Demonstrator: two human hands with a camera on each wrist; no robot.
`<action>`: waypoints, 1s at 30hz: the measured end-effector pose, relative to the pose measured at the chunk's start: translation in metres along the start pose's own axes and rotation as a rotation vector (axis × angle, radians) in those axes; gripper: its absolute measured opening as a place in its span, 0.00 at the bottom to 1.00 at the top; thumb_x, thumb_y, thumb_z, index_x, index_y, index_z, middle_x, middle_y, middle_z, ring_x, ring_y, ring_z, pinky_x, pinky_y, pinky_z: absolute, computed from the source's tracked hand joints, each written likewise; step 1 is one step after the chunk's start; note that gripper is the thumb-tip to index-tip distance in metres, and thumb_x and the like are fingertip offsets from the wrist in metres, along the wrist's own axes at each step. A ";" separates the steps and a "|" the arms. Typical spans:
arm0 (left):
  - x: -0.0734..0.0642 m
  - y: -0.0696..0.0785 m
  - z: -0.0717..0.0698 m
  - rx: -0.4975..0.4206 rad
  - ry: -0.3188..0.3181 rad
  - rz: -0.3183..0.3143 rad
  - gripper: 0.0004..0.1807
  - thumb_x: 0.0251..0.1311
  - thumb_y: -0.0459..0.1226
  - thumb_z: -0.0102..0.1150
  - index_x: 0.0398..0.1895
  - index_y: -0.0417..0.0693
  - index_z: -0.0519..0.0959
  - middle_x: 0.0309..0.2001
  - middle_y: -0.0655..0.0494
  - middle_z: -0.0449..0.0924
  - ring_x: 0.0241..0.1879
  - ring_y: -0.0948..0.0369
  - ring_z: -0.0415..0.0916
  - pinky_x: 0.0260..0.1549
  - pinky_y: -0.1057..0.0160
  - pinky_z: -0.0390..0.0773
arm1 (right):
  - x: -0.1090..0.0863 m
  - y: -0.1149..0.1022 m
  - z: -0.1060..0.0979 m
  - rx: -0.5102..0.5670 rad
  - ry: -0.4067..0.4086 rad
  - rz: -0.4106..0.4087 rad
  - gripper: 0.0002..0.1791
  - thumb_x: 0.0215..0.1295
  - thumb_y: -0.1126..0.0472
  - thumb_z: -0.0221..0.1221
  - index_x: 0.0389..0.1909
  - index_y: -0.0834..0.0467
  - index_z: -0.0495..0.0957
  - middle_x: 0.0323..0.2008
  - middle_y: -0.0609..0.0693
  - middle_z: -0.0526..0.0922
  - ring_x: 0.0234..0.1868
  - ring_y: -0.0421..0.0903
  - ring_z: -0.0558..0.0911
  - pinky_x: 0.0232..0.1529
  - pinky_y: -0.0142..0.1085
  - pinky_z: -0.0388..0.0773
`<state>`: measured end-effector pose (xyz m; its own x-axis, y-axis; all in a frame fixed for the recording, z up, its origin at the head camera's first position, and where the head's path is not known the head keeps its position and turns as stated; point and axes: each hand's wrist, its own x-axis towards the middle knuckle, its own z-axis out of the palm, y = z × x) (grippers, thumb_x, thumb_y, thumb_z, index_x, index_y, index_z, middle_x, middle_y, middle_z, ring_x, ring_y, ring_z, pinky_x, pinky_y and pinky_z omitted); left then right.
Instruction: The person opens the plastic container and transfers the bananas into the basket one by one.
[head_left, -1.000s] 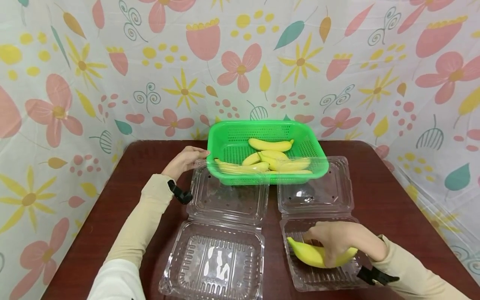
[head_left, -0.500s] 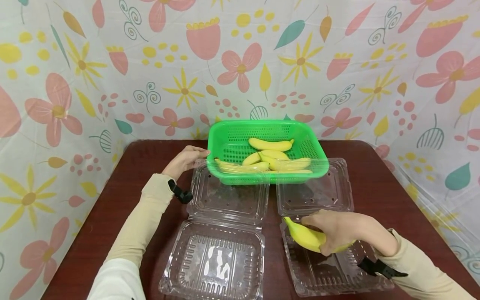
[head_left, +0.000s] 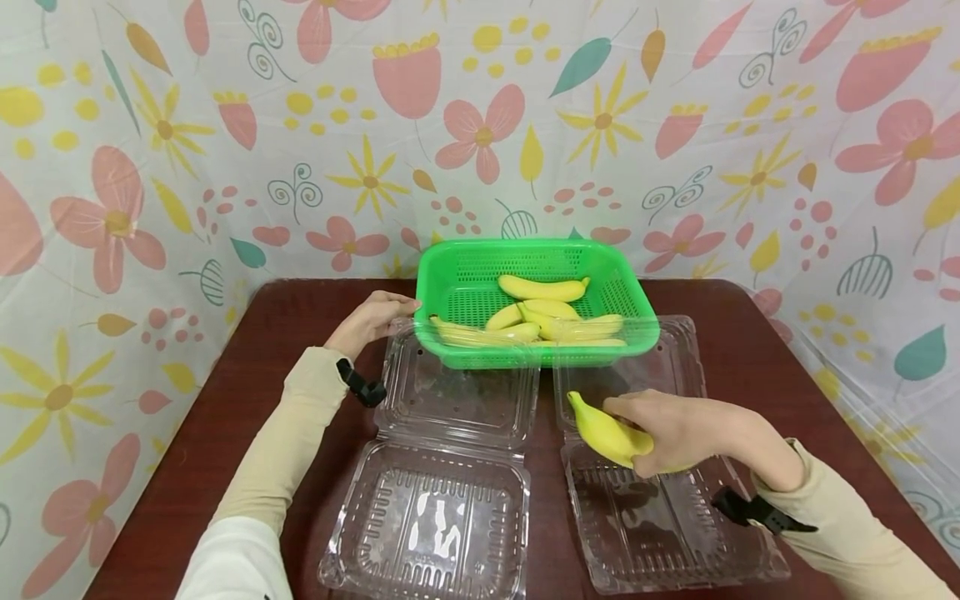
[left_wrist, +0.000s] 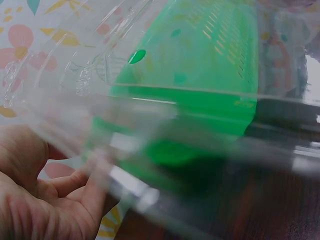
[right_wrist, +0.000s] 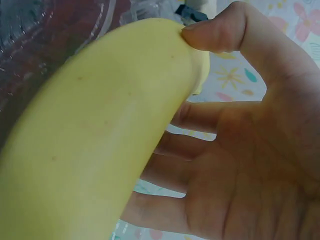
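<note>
A yellow banana is in my right hand, held above the right clear plastic clamshell box, near its hinge. In the right wrist view the thumb presses one side of the banana and the fingers lie on the other. My left hand rests by the left end of the green basket, behind the left box's raised lid. Fairly straight fingers show blurred through clear plastic in the left wrist view. Several bananas lie in the basket.
The left clamshell box stands open at the front of the dark red table. The right box's lid leans back in front of the basket. A flowered curtain hangs behind and along the sides.
My right hand has lifted the banana up from inside the right box and shifted it back toward the hinge. The right box has slid slightly. My left hand stays where it was.
</note>
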<state>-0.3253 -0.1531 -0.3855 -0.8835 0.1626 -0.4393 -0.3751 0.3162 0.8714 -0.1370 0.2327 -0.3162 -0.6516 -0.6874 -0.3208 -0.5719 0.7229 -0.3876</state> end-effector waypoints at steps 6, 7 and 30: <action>0.000 -0.001 0.000 -0.008 -0.001 0.011 0.24 0.64 0.43 0.51 0.62 0.47 0.68 0.62 0.51 0.68 0.38 0.69 0.71 0.25 0.72 0.66 | 0.007 0.002 -0.006 -0.077 0.134 -0.049 0.20 0.40 0.62 0.64 0.35 0.47 0.67 0.26 0.40 0.66 0.26 0.34 0.65 0.24 0.25 0.64; 0.000 -0.002 0.000 -0.003 0.001 0.008 0.23 0.64 0.43 0.52 0.61 0.47 0.69 0.62 0.51 0.68 0.41 0.68 0.71 0.28 0.72 0.67 | 0.008 0.003 -0.007 -0.091 0.155 -0.051 0.21 0.40 0.62 0.64 0.36 0.48 0.68 0.27 0.40 0.66 0.26 0.34 0.65 0.25 0.25 0.64; 0.000 -0.001 0.000 -0.016 -0.006 0.002 0.24 0.64 0.42 0.52 0.62 0.47 0.68 0.62 0.50 0.68 0.43 0.66 0.71 0.29 0.73 0.71 | 0.021 0.017 -0.028 -0.271 0.469 -0.198 0.28 0.38 0.62 0.63 0.48 0.55 0.72 0.38 0.42 0.73 0.33 0.35 0.67 0.31 0.27 0.68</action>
<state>-0.3246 -0.1534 -0.3860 -0.8826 0.1686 -0.4388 -0.3778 0.3012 0.8755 -0.1749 0.2325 -0.3053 -0.6354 -0.7517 0.1769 -0.7722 0.6184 -0.1460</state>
